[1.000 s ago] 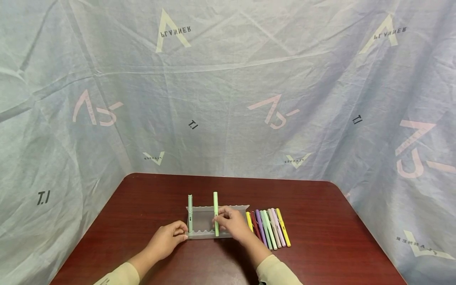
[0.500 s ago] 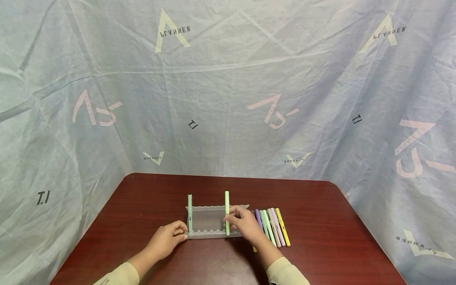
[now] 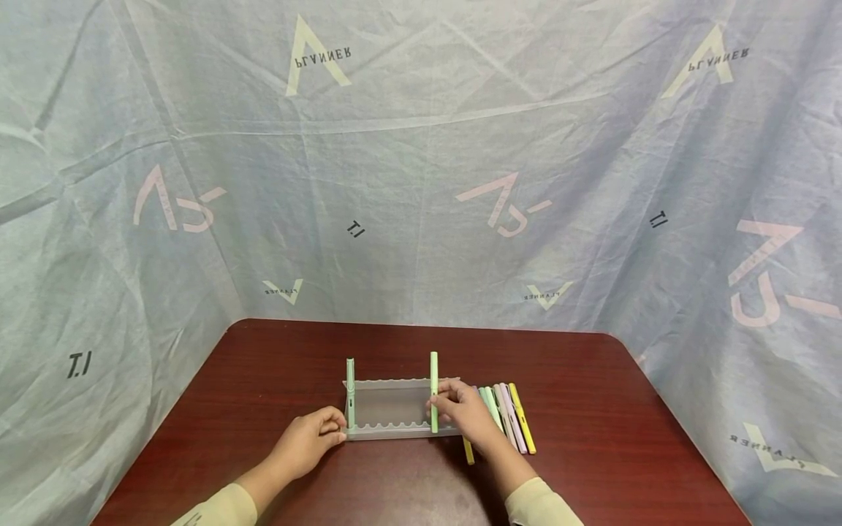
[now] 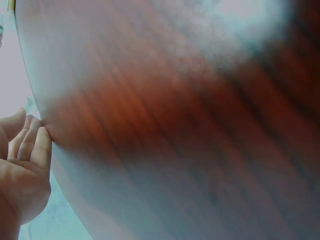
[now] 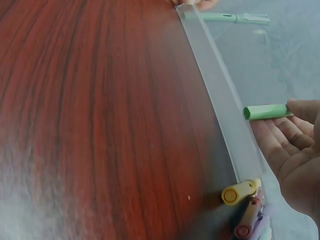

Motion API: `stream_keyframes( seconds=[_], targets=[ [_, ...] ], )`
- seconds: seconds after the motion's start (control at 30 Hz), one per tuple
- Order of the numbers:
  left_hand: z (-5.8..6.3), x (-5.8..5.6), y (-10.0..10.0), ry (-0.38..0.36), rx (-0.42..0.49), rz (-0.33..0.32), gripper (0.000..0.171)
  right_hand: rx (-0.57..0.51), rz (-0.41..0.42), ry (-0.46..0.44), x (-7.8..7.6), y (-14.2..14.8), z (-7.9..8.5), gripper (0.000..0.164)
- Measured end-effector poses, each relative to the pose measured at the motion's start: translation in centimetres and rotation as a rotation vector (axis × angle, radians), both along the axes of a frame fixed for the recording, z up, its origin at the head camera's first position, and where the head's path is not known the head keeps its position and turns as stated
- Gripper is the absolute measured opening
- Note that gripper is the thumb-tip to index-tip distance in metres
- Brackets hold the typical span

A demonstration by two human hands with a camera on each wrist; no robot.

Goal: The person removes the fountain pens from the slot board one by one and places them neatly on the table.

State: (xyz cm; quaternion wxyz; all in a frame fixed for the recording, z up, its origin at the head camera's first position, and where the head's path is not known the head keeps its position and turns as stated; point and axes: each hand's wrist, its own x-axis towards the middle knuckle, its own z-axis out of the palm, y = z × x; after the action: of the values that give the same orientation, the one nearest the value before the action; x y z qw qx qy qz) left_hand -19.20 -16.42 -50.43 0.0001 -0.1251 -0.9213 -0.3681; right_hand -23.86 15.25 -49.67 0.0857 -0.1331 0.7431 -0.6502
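Note:
A translucent rack with scalloped edges (image 3: 395, 434) lies on the table. A grey-green pen (image 3: 351, 391) rests across the rack at its left end. My left hand (image 3: 304, 443) holds the rack's left front corner between thumb and fingers. My right hand (image 3: 468, 418) pinches a light green pen (image 3: 434, 376) between thumb and fingers, over the right part of the rack. In the right wrist view, the near end of this light green pen (image 5: 266, 111) points at the rack's front wall (image 5: 215, 90).
To the right of the rack, several pens lie side by side, among them a yellow pen (image 3: 522, 420) and a lilac one (image 3: 512, 416). My right forearm partly covers the row. The dark red table (image 3: 296, 358) is backed by a pale printed cloth (image 3: 421, 183).
My right hand has moved to the right along the rack with the light green pen, first quickly, then less. The left hand and the grey-green pen have stayed in place.

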Motion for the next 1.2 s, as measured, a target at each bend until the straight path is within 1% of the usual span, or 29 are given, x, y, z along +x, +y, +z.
stream_keyframes(
  seconds=[0.13, 0.23, 0.3, 0.47, 0.53, 0.73, 0.83, 1.0, 1.2],
  targets=[
    [-0.1, 0.0, 0.0, 0.005, -0.003, 0.002, 0.012, 0.002, -0.024, -0.007, 0.0, 0.7, -0.1, 0.033],
    [-0.1, 0.0, 0.0, 0.01, -0.005, 0.002, 0.012, 0.02, -0.036, 0.009, 0.1, 1.3, 0.1, 0.032],
    [-0.1, -0.1, 0.0, 0.009, -0.006, 0.001, 0.012, 0.025, -0.043, 0.016, 0.3, 1.7, 0.5, 0.029],
    [-0.1, -0.1, 0.0, -0.001, -0.007, -0.003, 0.012, 0.034, -0.077, 0.0, 0.2, 2.9, 0.5, 0.027],
    [-0.2, -0.1, 0.0, -0.006, -0.005, -0.003, 0.012, 0.049, -0.088, -0.011, 0.1, 3.6, 0.3, 0.03],
    [-0.3, -0.1, 0.0, -0.012, -0.006, 0.011, 0.013, 0.076, -0.081, -0.021, 0.2, 5.4, 0.2, 0.034],
    [-0.3, -0.1, 0.0, -0.014, -0.003, 0.014, 0.013, 0.086, -0.093, -0.024, 0.4, 6.2, 0.1, 0.036],
    [-0.4, -0.2, -0.1, -0.012, -0.004, 0.012, 0.012, 0.116, -0.136, -0.032, 0.7, 7.3, 0.3, 0.036],
    [-0.5, -0.2, -0.1, 0.0, -0.008, 0.016, 0.013, 0.151, -0.207, -0.045, 0.9, 8.8, 0.5, 0.035]
  ],
)
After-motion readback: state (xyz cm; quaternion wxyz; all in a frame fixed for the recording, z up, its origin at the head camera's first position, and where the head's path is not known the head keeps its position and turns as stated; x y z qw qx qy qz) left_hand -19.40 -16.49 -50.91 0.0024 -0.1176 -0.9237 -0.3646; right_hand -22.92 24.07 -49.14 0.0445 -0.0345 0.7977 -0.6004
